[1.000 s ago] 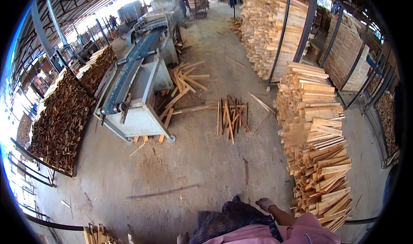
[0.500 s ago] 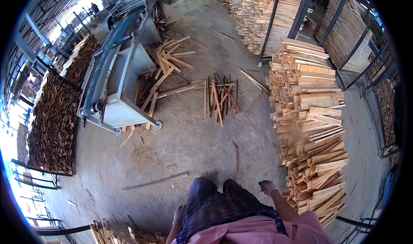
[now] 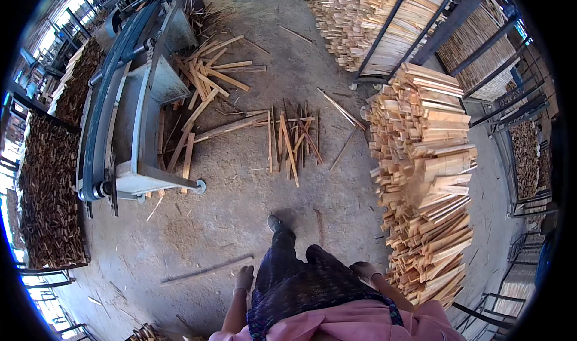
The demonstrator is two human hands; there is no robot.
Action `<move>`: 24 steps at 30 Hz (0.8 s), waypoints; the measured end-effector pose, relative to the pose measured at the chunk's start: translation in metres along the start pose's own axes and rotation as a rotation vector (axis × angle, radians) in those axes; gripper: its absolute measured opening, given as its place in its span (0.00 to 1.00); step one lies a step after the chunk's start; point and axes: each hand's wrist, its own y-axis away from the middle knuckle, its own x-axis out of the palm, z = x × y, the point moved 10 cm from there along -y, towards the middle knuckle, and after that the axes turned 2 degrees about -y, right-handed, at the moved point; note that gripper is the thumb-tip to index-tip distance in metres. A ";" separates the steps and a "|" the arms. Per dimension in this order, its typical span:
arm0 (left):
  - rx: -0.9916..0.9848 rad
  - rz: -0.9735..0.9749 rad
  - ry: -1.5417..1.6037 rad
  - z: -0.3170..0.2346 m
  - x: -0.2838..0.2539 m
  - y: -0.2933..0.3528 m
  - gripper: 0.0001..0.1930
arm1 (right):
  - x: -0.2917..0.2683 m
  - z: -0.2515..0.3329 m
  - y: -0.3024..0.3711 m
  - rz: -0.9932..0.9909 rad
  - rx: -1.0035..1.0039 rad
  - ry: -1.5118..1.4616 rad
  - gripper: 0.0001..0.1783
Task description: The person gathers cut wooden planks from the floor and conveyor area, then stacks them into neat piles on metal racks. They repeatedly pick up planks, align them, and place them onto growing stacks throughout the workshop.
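Note:
My left hand [image 3: 243,278], in what looks like a light glove, hangs beside my thigh with nothing visible in it; its fingers look loosely stretched. On the other side my right hand [image 3: 364,271], seemingly gloved in grey, hangs low and holds nothing that I can see. Its fingers look loose and apart. Closest to it is a long stack of sawn wooden boards [image 3: 421,160] on my right, with a gap between hand and boards. Ahead of me, loose wooden strips [image 3: 294,136] lie crossed on the concrete floor.
A conveyor machine [image 3: 132,100] on wheeled legs stands at the left, with scattered boards [image 3: 207,79] beside it. Dark wood piles [image 3: 51,190] line the far left. A tall rack of planks [image 3: 372,16] stands ahead right. A single strip [image 3: 207,270] lies left of my feet.
I have walked forward; one foot now shows ahead. My left hand has swung forward and my right hand has drawn back. The loose strips and machine sit farther left in view.

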 end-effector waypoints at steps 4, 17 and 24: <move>-0.265 -0.043 0.510 -0.045 -0.091 -0.073 0.21 | -0.088 0.034 -0.054 -0.266 0.166 -0.295 0.11; -0.496 -0.162 0.599 -0.082 -0.210 -0.136 0.16 | -0.183 0.074 -0.217 0.184 0.105 0.202 0.20; -0.207 -0.048 0.091 -0.084 -0.184 -0.147 0.11 | -0.356 0.094 -0.370 -0.228 0.376 -0.634 0.15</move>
